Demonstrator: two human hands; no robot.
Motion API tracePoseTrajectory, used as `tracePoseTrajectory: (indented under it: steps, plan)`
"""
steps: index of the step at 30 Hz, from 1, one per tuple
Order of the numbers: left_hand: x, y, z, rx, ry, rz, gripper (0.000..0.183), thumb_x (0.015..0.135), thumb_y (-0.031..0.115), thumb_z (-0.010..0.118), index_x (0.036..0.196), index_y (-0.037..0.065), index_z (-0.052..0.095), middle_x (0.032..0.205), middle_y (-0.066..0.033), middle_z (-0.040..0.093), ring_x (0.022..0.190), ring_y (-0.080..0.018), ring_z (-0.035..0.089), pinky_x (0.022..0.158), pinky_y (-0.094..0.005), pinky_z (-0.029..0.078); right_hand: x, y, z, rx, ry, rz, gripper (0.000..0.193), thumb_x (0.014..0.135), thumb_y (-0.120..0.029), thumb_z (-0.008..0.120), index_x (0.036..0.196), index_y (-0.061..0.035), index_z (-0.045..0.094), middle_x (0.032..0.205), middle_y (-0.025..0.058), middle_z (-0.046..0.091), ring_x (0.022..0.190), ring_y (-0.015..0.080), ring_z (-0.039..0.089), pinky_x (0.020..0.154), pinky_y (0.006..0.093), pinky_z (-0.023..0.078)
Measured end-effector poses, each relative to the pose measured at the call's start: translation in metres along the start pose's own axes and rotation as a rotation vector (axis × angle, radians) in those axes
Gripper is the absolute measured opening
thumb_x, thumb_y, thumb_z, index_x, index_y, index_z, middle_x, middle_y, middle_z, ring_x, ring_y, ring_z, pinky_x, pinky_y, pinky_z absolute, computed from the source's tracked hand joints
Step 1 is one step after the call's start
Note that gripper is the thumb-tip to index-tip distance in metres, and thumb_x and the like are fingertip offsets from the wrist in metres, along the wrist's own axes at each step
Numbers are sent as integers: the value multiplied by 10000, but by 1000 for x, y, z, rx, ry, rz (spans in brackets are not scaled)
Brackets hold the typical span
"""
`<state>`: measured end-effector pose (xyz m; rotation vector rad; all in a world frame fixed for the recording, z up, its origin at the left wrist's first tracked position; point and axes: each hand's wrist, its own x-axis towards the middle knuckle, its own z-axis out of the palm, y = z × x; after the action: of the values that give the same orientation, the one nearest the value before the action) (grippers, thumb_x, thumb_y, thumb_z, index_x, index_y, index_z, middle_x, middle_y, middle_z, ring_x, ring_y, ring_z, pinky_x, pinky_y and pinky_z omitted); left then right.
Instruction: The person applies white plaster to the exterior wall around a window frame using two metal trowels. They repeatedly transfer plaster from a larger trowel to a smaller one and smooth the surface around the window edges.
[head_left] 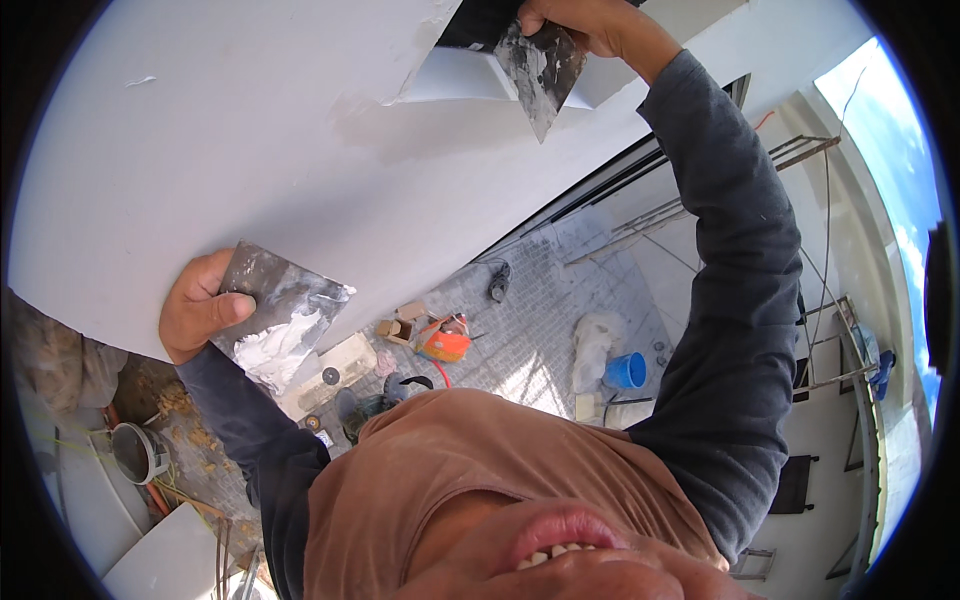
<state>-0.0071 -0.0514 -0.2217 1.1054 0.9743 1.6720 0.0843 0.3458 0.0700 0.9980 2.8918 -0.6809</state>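
My left hand (200,308) is closed around a flat metal putty blade (270,280), its thumb pressed on the face. A thick lump of white putty (280,348) covers the lower part of that blade. High up, my right hand (605,28) grips a second putty blade (540,72), smeared with white. This blade's pointed corner hangs down over the pale ledge (455,75) of a recess in the white wall (250,120). A faint damp-looking patch shows on the wall beside the recess. My right fingers are partly hidden at the picture's upper edge.
Far below, the paved ground (540,260) holds a blue bucket (625,371), clear plastic sheeting (594,345), an orange bag (444,340) and a small cardboard box (395,328). A grey bucket (138,453) stands at lower left. Metal scaffolding (850,335) rises on the right.
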Motion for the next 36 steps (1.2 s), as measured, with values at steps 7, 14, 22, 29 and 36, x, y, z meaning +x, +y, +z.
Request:
tracePoseTrajectory:
  steps: [7,14,22,29,36]
  plan:
    - [1,-17,20,-96,217,150,528,896,263,772,1270,-80,624,1160,-119,709,1000,-182,680,910,-321,523,-172,26,31,220,255,-671,348,947,-146,647,1235,51,646,927,89,742,756,124,716,751,238,573]
    - [75,-82,151,-814,527,134,343,1024,136,593,1329,-22,595,1177,-118,722,1030,-213,724,910,-359,593,-224,102,196,-28,758,-1396,477,739,-123,790,1207,-65,716,964,124,685,836,295,693,665,357,616]
    - [49,-25,140,-591,715,140,349,1022,139,586,1319,-43,579,1055,-130,746,843,-156,756,707,-278,641,-196,200,218,66,721,-944,451,819,68,699,1258,-36,681,1129,160,697,960,290,708,760,347,596]
    - [-13,120,1,161,386,355,603,936,145,697,1433,-111,473,1134,-147,727,891,-177,729,796,-266,586,-47,290,168,405,1473,-609,428,950,120,553,1346,-12,647,1318,166,673,1255,326,628,1056,385,498]
    - [-16,154,-21,349,268,137,571,858,222,816,1283,-94,600,1048,-119,721,853,-180,711,759,-288,576,37,286,165,141,1623,-613,502,894,70,576,1392,3,591,1403,176,630,1375,356,537,1215,540,282]
